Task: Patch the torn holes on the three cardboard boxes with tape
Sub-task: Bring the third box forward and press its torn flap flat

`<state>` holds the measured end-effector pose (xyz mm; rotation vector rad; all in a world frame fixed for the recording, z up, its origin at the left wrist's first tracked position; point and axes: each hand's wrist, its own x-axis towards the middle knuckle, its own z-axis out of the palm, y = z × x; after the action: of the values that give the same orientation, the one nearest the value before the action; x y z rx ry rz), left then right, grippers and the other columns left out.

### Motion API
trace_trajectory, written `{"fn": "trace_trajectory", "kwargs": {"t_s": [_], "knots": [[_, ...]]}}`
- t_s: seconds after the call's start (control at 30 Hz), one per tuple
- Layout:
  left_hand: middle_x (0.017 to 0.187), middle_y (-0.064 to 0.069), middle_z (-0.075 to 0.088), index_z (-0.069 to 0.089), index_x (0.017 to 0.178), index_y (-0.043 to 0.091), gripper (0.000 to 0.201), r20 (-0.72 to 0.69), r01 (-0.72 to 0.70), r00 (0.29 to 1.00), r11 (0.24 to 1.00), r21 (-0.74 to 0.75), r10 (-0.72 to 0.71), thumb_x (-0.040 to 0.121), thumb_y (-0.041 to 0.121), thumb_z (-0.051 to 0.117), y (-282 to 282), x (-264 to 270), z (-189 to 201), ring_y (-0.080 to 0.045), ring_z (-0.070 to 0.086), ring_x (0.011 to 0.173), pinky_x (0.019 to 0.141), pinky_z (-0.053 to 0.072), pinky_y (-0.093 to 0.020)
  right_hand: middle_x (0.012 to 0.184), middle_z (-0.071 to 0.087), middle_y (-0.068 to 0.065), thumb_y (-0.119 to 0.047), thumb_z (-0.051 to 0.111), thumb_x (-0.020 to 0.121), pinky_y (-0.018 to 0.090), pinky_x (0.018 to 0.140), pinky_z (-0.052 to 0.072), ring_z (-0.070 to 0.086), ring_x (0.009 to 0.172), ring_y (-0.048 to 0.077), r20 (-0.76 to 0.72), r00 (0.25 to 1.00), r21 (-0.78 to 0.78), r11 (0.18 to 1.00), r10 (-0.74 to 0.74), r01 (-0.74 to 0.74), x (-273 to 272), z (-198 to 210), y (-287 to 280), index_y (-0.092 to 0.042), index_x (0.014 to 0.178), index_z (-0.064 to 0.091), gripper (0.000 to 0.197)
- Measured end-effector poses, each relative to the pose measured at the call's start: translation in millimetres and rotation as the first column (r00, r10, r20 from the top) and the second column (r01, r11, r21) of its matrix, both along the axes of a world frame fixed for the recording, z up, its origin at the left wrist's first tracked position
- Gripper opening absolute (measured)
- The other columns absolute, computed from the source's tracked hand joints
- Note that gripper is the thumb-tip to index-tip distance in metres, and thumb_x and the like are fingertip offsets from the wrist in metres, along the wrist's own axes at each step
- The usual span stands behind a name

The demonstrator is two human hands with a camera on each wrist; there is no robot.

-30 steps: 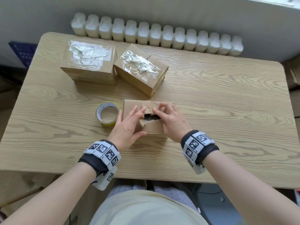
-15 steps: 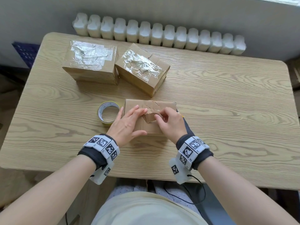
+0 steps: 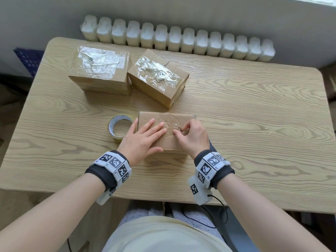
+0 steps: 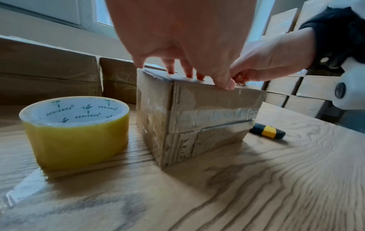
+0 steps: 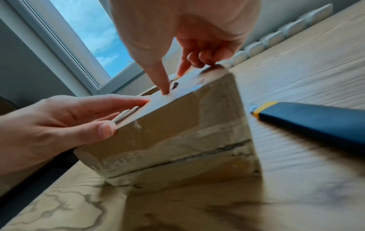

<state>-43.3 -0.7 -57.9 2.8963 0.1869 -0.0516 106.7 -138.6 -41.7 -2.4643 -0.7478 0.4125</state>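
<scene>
The third cardboard box [image 3: 169, 142] stands near the table's front, its torn top flattened, with a small dark hole [image 5: 174, 85] still showing. My left hand [image 3: 145, 137] lies flat on the top's left half, fingers straight and thumb on the near edge. My right hand [image 3: 189, 137] presses its thumb [image 5: 160, 75] and forefinger tip down beside the hole, its other fingers curled in. Clear film shines on the box's top. A yellowish tape roll [image 3: 121, 127] sits just left of the box. Two boxes [image 3: 100, 71] [image 3: 158, 77] with crinkled clear tape on top stand behind.
A blue and yellow utility knife [image 5: 316, 118] lies on the wooden table [image 3: 254, 142] right of the box, by my right wrist. A white radiator [image 3: 178, 40] runs along the wall behind. Stacked cartons [image 4: 296, 87] show beyond the table's right side.
A second ago the torn flaps stood up round a gaping hole. Both hands have pushed them down flat, and my left hand has slid further over the top.
</scene>
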Motion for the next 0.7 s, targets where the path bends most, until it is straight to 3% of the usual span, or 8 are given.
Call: {"fn": "trace_trajectory", "kwargs": {"t_s": [0.07,0.13,0.23,0.33,0.43,0.6,0.7], "knots": [[0.146,0.004,0.044,0.046,0.139,0.019,0.063,0.013,0.037,0.999,0.999,0.036,-0.037,0.090,0.056,0.030,0.7,0.8,-0.3,-0.020,0.039,0.136,0.110,0.029,-0.055,0.090,0.057,0.002,-0.030,0.078,0.072,0.037,0.080,0.047,0.056,0.087,0.023,0.101,0.993,0.096,0.993,0.054,-0.063,4.7,-2.6,-7.3,-0.014,0.085,0.057,0.030],[0.147,0.002,0.042,0.045,0.139,0.014,0.064,0.011,0.081,0.997,0.995,0.058,-0.082,0.092,0.054,0.029,1.4,2.5,-1.4,-0.019,0.037,0.137,0.112,0.024,-0.048,0.104,0.064,0.008,-0.017,0.073,0.076,0.039,0.087,0.049,0.061,0.097,0.027,0.251,0.942,0.160,0.950,0.222,-0.267,6.4,-7.8,-12.4,-0.007,0.099,0.066,0.026],[0.149,-0.001,0.039,0.041,0.141,0.011,0.064,-0.009,0.104,0.995,0.993,0.054,-0.104,0.093,0.052,0.030,1.5,2.9,-3.8,-0.020,0.033,0.139,0.113,0.020,-0.042,0.122,0.064,0.012,-0.013,0.055,0.089,0.035,0.104,0.039,0.059,0.116,0.028,0.461,0.744,0.055,0.822,0.483,-0.567,8.3,-18.6,-20.9,-0.002,0.113,0.067,0.028],[0.151,0.000,0.034,0.034,0.144,0.012,0.066,-0.019,0.093,0.996,0.995,0.043,-0.093,0.093,0.053,0.029,2.6,1.7,-7.4,-0.018,0.029,0.140,0.114,0.016,-0.039,0.133,0.056,0.011,-0.020,0.045,0.096,0.036,0.109,0.033,0.052,0.126,0.024,0.486,0.639,-0.078,0.757,0.597,-0.648,11.1,-25.2,-33.4,-0.002,0.125,0.059,0.037],[0.152,0.001,0.032,0.032,0.146,0.014,0.066,-0.037,0.089,0.995,0.995,0.051,-0.087,0.094,0.054,0.027,4.3,2.0,-8.3,-0.016,0.026,0.141,0.115,0.014,-0.037,0.142,0.047,0.011,-0.022,0.037,0.098,0.037,0.112,0.028,0.042,0.134,0.024,0.401,0.658,-0.106,0.746,0.637,-0.657,10.3,-27.1,-39.3,-0.002,0.134,0.050,0.043],[0.153,0.001,0.030,0.034,0.146,0.014,0.065,-0.040,0.074,0.997,0.995,0.062,-0.072,0.094,0.054,0.028,2.7,2.2,-9.1,-0.015,0.025,0.141,0.116,0.014,-0.036,0.148,0.038,0.013,-0.027,0.037,0.097,0.033,0.117,0.018,0.032,0.139,0.025,0.208,0.804,0.025,0.819,0.556,-0.573,8.1,-22.2,-37.4,0.000,0.138,0.043,0.049],[0.155,-0.002,0.026,0.032,0.146,0.012,0.067,-0.029,0.066,0.998,0.996,0.062,-0.064,0.093,0.053,0.029,1.0,1.7,-10.0,-0.015,0.023,0.142,0.115,0.015,-0.036,0.153,0.029,0.007,-0.037,0.038,0.097,0.035,0.117,0.017,0.024,0.143,0.021,0.256,0.705,-0.110,0.745,0.661,-0.658,-0.2,-18.9,-31.7,-0.009,0.146,0.033,0.057]]}}
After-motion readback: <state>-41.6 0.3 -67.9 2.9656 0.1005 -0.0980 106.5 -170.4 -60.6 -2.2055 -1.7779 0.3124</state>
